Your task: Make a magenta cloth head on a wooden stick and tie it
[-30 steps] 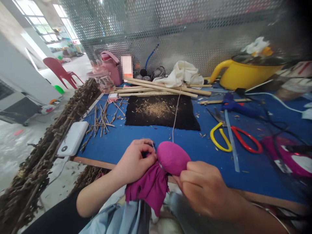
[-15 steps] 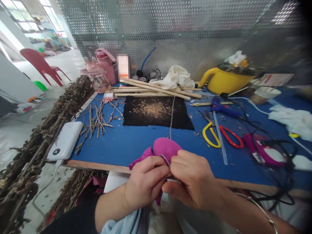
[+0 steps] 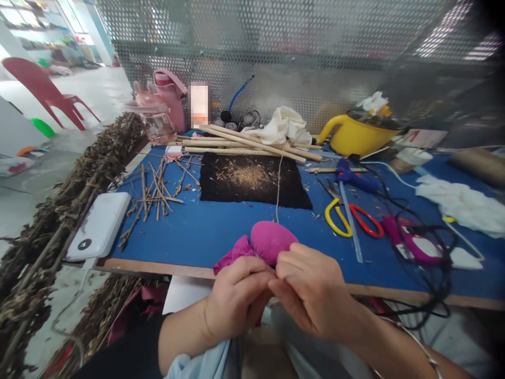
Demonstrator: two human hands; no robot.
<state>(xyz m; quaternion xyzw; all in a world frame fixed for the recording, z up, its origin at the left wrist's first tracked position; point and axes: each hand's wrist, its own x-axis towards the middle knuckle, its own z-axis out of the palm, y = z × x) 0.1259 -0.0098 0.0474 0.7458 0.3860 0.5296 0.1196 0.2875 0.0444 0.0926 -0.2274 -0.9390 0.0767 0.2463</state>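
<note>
At the table's front edge is a magenta cloth bundle [image 3: 274, 241], with a rounded, stuffed-looking end and loose folds trailing to its left. My left hand [image 3: 243, 292] is closed on the gathered cloth just below the round part. Pressed up beside it, my right hand [image 3: 311, 289] is closed with its thumb drawn in; it appears to grip a thin grey string, mostly hidden by the fingers. A length of pale string [image 3: 279, 184] runs from the back of the table down behind the bundle.
Behind the bundle lies a black cloth [image 3: 221, 192] with scattered chips. Dry twigs [image 3: 160, 189] and a white power bank [image 3: 98, 226] are left; scissors [image 3: 339, 216], a glue gun [image 3: 355, 176] and tangled black cables [image 3: 442, 263] right. Wooden sticks [image 3: 252, 142] and a yellow pot [image 3: 361, 137] stand behind.
My hands have closed tighter together, and the grey string that showed between them is now mostly covered. The magenta bundle has shifted slightly right. The view has turned a little.
</note>
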